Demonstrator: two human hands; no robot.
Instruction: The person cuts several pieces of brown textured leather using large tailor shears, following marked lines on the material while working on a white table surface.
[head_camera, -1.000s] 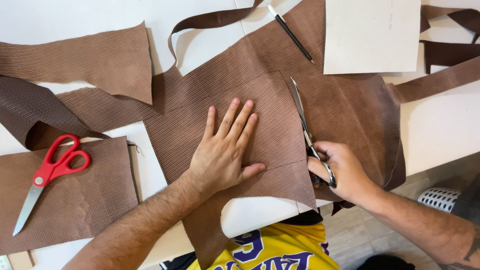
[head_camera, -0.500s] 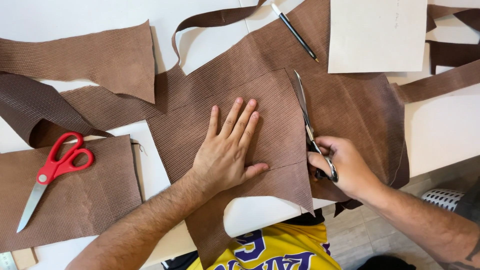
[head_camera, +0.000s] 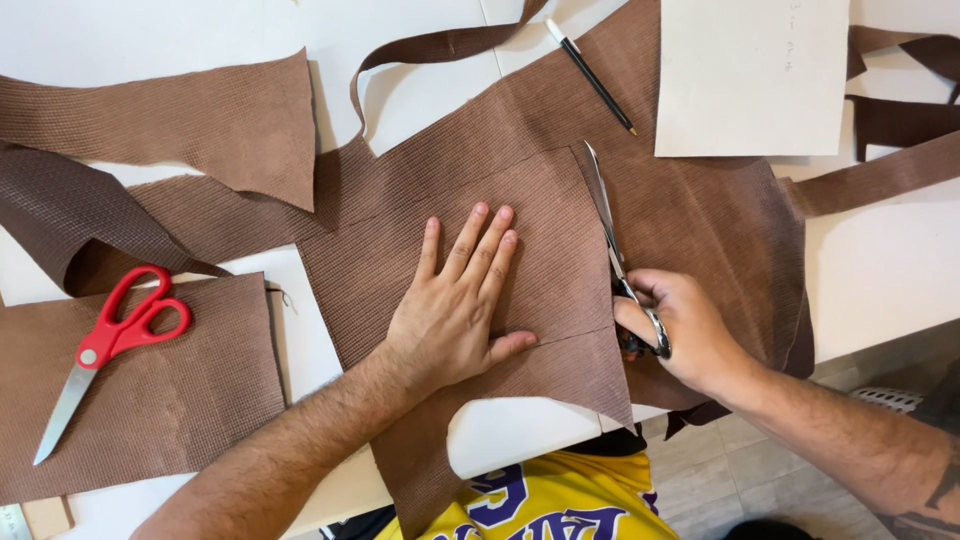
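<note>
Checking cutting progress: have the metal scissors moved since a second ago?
Yes. The metal scissors in the right hand advanced up the brown fabric, their tips nearer the black pen.

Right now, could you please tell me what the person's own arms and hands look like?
Both forearms are bare and hairy, with no sleeves showing, no gloves, and no rings or watch that I can see. The left hand and right hand are unmarked, but the right forearm carries a dark tattoo near the elbow. A yellow jersey with purple lettering shows below.

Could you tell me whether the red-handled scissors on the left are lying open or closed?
Closed. The red-handled scissors lie flat on a brown sheet, their blades together as one narrow point and the two handle loops close side by side; no hand touches them.
</note>
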